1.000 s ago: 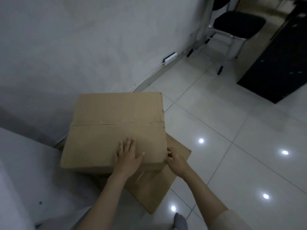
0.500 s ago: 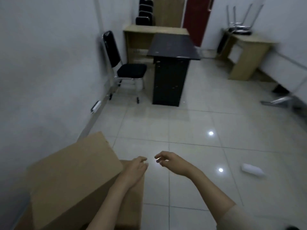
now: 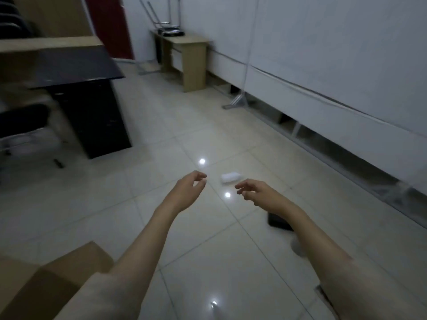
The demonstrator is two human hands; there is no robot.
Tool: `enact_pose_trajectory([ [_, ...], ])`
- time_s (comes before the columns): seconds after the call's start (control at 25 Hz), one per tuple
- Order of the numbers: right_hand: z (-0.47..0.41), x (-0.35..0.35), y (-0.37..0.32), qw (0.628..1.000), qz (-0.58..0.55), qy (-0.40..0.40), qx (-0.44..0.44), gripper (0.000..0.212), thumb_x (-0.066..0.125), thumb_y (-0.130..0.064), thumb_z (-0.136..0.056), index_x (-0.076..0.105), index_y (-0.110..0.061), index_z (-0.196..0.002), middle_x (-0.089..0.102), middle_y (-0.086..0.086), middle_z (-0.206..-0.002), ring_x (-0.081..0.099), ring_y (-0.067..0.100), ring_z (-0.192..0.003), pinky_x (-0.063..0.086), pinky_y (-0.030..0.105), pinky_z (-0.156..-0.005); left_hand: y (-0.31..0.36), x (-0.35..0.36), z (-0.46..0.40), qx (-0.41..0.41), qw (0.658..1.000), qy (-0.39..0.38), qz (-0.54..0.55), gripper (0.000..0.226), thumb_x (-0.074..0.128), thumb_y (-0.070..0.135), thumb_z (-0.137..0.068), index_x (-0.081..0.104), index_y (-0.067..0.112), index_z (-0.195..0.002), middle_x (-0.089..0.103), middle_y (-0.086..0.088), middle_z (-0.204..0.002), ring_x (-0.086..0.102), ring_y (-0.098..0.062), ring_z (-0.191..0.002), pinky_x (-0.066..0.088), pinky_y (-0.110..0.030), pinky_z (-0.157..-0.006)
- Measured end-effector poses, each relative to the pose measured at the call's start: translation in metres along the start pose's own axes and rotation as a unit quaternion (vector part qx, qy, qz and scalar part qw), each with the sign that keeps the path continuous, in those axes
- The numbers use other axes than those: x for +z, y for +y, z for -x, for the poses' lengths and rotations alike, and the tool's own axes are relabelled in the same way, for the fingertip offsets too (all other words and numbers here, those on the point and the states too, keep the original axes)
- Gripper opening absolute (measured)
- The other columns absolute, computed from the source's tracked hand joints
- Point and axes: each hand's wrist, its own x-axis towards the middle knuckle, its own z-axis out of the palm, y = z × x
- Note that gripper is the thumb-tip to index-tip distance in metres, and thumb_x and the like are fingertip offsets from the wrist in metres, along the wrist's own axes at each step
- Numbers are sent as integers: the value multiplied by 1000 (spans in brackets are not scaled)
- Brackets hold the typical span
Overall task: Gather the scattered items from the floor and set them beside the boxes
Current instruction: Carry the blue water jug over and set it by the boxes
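A small white packet (image 3: 230, 177) lies on the tiled floor ahead, between my two hands as seen from here. A flat black item (image 3: 278, 222) lies on the floor partly under my right forearm, and a pale rounded item (image 3: 297, 247) shows just behind that arm. My left hand (image 3: 188, 191) hovers in the air, empty, fingers loosely curled. My right hand (image 3: 256, 192) is also empty with fingers apart. The corner of a cardboard box (image 3: 46, 273) sits at the bottom left.
A black desk (image 3: 92, 107) and a black chair (image 3: 20, 121) stand at the left. A wooden desk (image 3: 187, 58) with an upturned stool is at the back. A white wall panel with low metal framing (image 3: 323, 139) runs along the right.
My hands have left the cardboard boxes and both are now free in the air. My view has swung right across the room, bringing the white packet close in front.
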Motion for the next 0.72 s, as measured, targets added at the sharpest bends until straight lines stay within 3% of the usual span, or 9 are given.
enact_pose_trajectory([
  [0.12, 85, -70, 70, 997, -16, 59, 49, 27, 45, -12, -92, 57, -18, -115, 62, 0, -114, 56, 11, -102, 45, 23, -85, 73, 93, 7, 49, 996, -74, 14, 32, 42, 30, -96, 53, 20, -124, 55, 2, -128, 49, -12, -114, 35, -25, -91],
  [0.24, 185, -129, 135, 986, -22, 125, 108, 29, 43, -9, -93, 56, -13, -119, 61, 2, -113, 56, 4, -90, 41, 9, -65, 145, 191, 26, 101, 983, -155, 10, 32, 41, 31, -96, 52, 21, -124, 55, 3, -128, 48, -10, -111, 36, -26, -91],
  [0.36, 276, -170, 195, 965, -34, 199, 168, 28, 43, -10, -93, 56, -13, -118, 62, 3, -113, 55, 3, -86, 39, 8, -61, 205, 278, 47, 146, 964, -224, 3, 31, 41, 30, -96, 52, 20, -124, 55, 1, -129, 49, -14, -117, 37, -25, -89],
  [0.52, 373, -195, 253, 927, -69, 284, 234, 27, 44, -7, -93, 57, -9, -117, 62, 8, -114, 55, 6, -82, 40, 3, -56, 258, 373, 71, 202, 929, -310, -10, 31, 42, 28, -96, 53, 17, -123, 56, -2, -130, 49, -19, -121, 39, -29, -97],
  [0.72, 454, -201, 299, 870, -126, 370, 300, 28, 43, -2, -93, 56, -3, -117, 60, 11, -108, 55, 4, -79, 40, 0, -54, 308, 463, 85, 268, 879, -392, -38, 30, 43, 27, -96, 54, 18, -122, 57, -2, -126, 50, -14, -110, 36, -26, -91],
])
